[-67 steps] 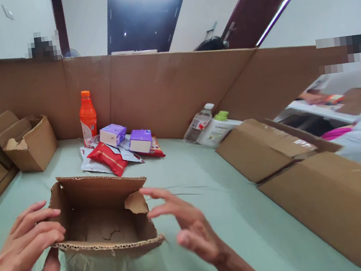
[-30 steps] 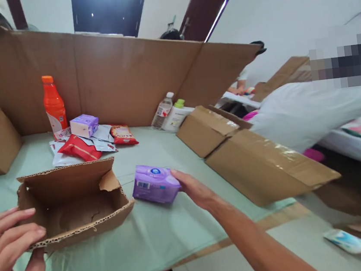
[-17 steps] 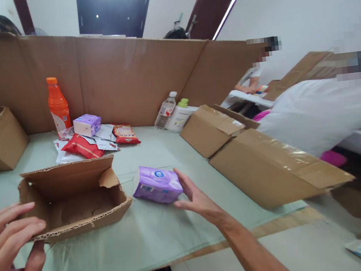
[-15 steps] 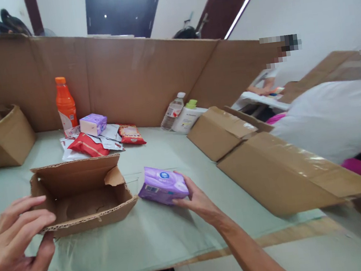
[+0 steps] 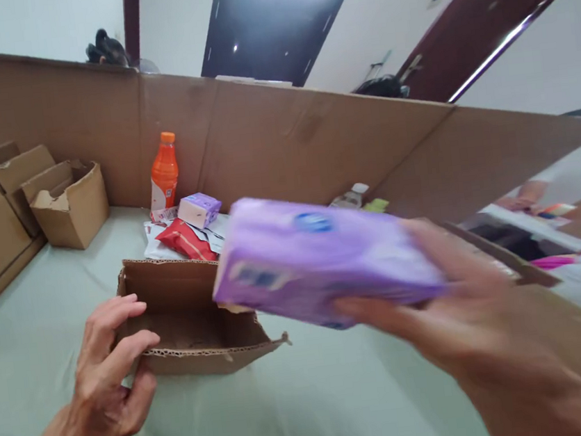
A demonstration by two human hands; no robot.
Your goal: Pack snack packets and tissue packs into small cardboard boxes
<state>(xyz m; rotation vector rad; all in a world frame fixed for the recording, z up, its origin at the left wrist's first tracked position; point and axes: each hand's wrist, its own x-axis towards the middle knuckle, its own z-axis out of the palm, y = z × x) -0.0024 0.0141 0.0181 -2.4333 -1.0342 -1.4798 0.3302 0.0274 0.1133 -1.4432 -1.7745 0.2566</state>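
Observation:
My right hand [image 5: 469,316] grips a purple pack of tissues [image 5: 321,263] by its right end and holds it raised in front of me, slightly blurred. The pack hides part of the table and the right back corner of a small open cardboard box [image 5: 207,362]. At the box's left front corner, my left hand [image 5: 111,371] has its fingers bent over the edge and its thumb outside. What shows of the box's inside is bare. Behind it lie a smaller purple tissue pack [image 5: 199,210], a red packet [image 5: 187,239] and some white sachets.
An orange drink bottle [image 5: 164,173] stands against the tall cardboard screen [image 5: 271,136]. Other cardboard boxes [image 5: 71,204] stand at the left. A clear bottle [image 5: 356,195] and a green-capped bottle [image 5: 376,205] are partly hidden. Another person's hand [image 5: 529,196] shows at right, beyond the screen.
My right hand has lifted the tissue pack off the table and brought it up closer to the camera. My left hand stays at the box's left end. The view has swung left.

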